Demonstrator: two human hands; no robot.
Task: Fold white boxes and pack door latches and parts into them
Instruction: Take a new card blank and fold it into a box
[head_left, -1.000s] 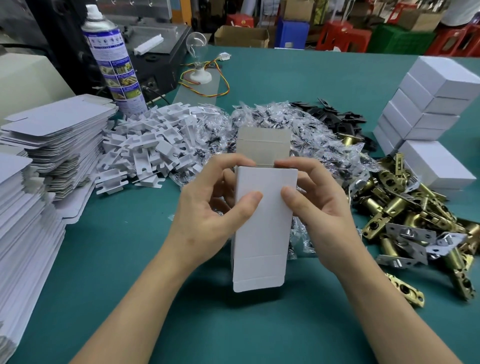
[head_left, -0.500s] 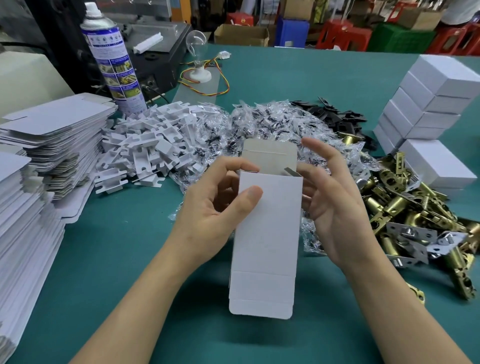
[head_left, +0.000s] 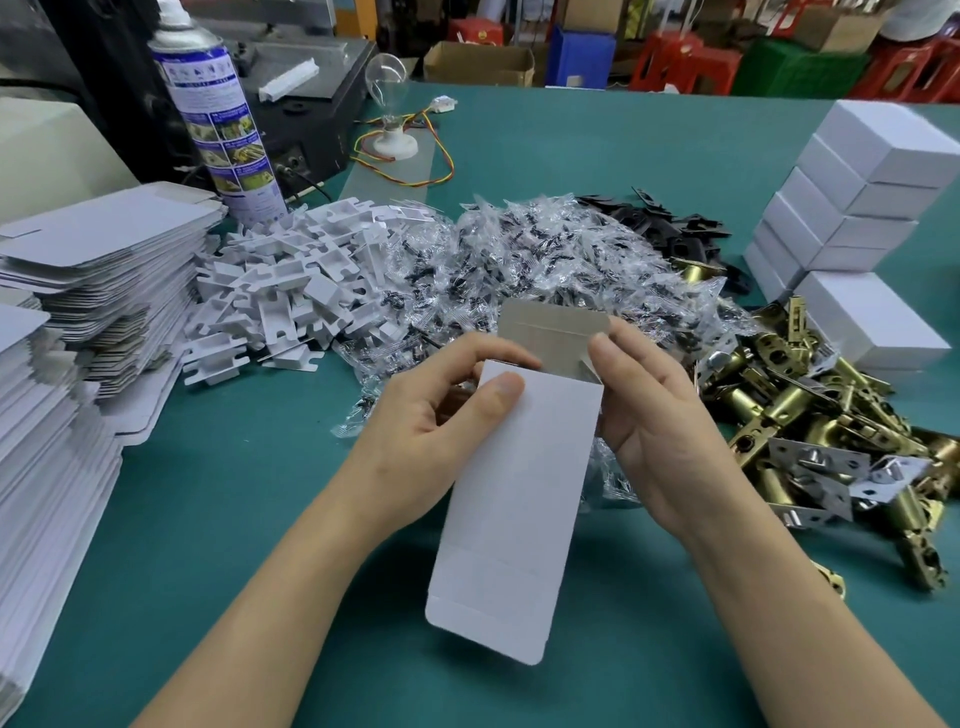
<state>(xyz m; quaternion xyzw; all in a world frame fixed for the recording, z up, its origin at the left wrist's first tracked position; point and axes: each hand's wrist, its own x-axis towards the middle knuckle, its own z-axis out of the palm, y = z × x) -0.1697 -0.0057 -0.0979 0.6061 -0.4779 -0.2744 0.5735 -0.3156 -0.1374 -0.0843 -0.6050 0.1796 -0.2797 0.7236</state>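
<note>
A white box (head_left: 519, 493) stands unfolded in front of me, its grey top flap up and its bottom flap hanging loose over the green table. My left hand (head_left: 431, 431) grips its upper left edge, thumb on the front panel. My right hand (head_left: 649, 426) holds the upper right edge, with the thumb at the small side flap. Brass door latches (head_left: 810, 415) lie piled to the right. Clear bags of screws (head_left: 524, 260) are heaped behind the box, and white plastic inserts (head_left: 291, 280) lie to their left.
Stacks of flat box blanks (head_left: 88, 270) fill the left edge. Finished white boxes (head_left: 857, 208) are stacked at the right. A spray can (head_left: 218, 119) and a bulb with wires (head_left: 389, 104) stand at the back. Black plates (head_left: 670, 228) lie behind the bags.
The box has tilted and dropped lower, its bottom flap now hanging free. My right hand came off the box, opened, then returned to the upper right edge.
</note>
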